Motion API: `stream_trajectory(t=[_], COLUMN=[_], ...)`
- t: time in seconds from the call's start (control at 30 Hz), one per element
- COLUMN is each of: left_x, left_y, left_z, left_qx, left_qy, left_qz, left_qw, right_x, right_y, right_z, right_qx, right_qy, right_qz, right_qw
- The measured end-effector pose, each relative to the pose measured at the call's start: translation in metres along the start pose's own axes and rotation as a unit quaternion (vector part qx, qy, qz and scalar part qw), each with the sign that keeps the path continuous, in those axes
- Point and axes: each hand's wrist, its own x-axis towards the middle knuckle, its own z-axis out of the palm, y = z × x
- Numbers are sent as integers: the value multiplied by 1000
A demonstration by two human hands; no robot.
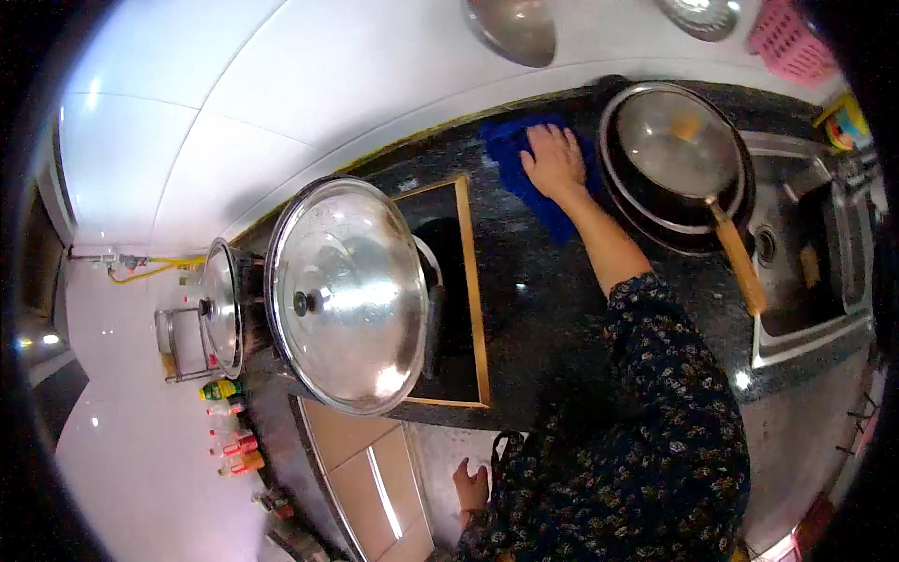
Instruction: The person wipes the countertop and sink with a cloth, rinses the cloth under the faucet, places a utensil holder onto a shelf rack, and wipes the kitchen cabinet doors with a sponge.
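Note:
My right hand [556,166] is palm down on a blue cloth [526,180], pressing it to the dark speckled counter [543,309]. Its fingers bend over the cloth near the back edge, and the palm side is hidden. To the right of that hand is a pan [679,145] with a wooden handle, lying over a wider dark pan [646,225]. Low in the view, my left hand [471,489] hangs away from the counter, its fingers loosely apart and nothing seen in it.
A large domed metal lid [351,295] covers a pot on the stove area to the left, beside a smaller lidded pot [221,309]. A steel sink [796,342] is at the right. Several bottles [234,442] stand at far left. A pink basket [793,42] hangs at upper right.

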Motion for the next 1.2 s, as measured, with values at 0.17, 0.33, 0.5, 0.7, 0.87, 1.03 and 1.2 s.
stream_trajectory(t=[0.17,0.33,0.5,0.7,0.87,1.03,1.2], left_x=[27,14,-2,4,54,26,14], left_y=[21,246,338,452,500,503,471], left_z=[9,25,76,189,260,253,222], left_qx=[-107,-169,-193,-405,-502,-490,-489], left_qy=[-55,-205,-367,-463,-511,-447,-391], left_qz=[73,177,252,-4,-38,35,2], left_qw=[990,947,874,788,697,748,779], right_x=[-110,-263,-368,-371,-362,-321,-275], right_y=[15,39,121,125,134,162,181], right_z=[-25,-105,-163,-169,-177,-178,-153], right_qx=[-31,-71,-142,-190,-105,-23,61], right_qy=[-3,-53,50,9,-64,-154,-173], right_qz=[41,-29,140,130,-22,-117,-197], right_qw=[999,996,979,973,992,981,963])
